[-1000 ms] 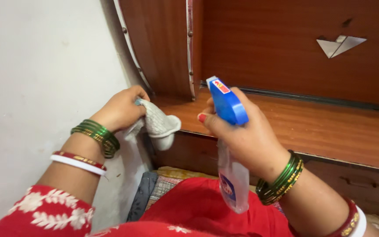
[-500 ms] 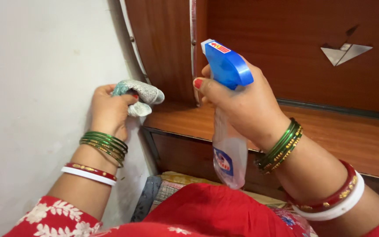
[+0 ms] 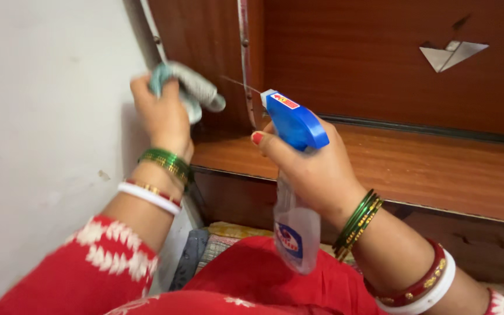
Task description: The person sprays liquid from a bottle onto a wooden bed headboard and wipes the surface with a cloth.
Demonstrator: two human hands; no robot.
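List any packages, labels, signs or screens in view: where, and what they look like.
Spray bottle: in the right hand, clear body, blue trigger head.
Body label: on the bottle's lower front, roundish, blue, white and red.
Head sticker: atop the blue head, small red strip.
No signs or screens.

One package shows: a clear plastic spray bottle [image 3: 296, 224] with a blue trigger head, upright in the right hand [image 3: 310, 169], in front of the wooden shelf. A blue-and-red label sits low on its body (print too blurred to make out); a small red-and-white sticker [image 3: 286, 101] lies on the head's top.
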